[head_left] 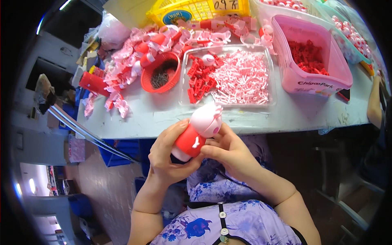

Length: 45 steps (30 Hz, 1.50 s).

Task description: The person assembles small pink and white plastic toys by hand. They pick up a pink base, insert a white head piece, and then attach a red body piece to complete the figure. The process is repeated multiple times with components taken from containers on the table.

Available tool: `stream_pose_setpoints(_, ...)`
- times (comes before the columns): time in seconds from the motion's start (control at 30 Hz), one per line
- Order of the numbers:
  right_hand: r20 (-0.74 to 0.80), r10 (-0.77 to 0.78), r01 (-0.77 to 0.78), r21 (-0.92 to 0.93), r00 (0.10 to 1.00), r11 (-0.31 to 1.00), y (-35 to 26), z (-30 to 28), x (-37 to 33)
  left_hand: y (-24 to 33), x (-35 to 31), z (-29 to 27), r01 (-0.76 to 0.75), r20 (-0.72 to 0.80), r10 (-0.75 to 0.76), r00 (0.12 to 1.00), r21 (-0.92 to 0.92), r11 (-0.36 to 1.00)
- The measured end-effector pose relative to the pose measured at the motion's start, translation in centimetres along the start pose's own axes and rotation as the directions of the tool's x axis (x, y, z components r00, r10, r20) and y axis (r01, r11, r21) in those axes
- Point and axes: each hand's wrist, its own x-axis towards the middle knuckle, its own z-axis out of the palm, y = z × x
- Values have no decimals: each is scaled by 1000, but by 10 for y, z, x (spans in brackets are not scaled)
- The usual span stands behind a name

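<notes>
Above my lap, just short of the table edge, a toy figure (188, 139) is held tilted, with a pale pink head, a red body, a small white arm on its side and a dark base. My left hand (166, 154) is wrapped round its body and lower end. From the other side my right hand (233, 152) grips it, thumb against the red body and fingers partly hidden behind the head. Beyond the toy lies a clear plastic tray (182, 87) with small pink parts (241, 77), red parts (199, 79) and one pale rounded piece (208, 60).
A red basket (177, 77) of dark screws (160, 78) stands left of the tray. Pink and red toy pieces (122, 67) pile up farther left. At right is a pink tub (286, 81) of red parts; a yellow crate (196, 10) stands behind. Another person's arm (374, 102) shows far right.
</notes>
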Motion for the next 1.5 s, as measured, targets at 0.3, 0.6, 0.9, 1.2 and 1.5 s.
stream_pose_setpoints(0.3,-97,43,-99,-698,994,709,-6,-47,-71,6,-98,34,591,449,-385,806,-603,536)
stream_pose_setpoints(0.6,-290,306,-422,-632,907,651,19,-64,-104,14,-155,59,746,646,-376,665,-597,294)
stream_pose_setpoints(0.9,-283,227,-362,-763,932,535,39,-66,-130,8,-153,50,743,765,-277,581,-360,564)
stream_pose_setpoints(1.2,-392,481,-619,-444,784,648,34,-78,-107,7,-163,53,937,873,-358,333,-349,19)
stream_pose_setpoints(1.5,-70,324,-149,-963,943,225,28,-61,-98,20,-161,51,837,766,-363,530,-402,372)
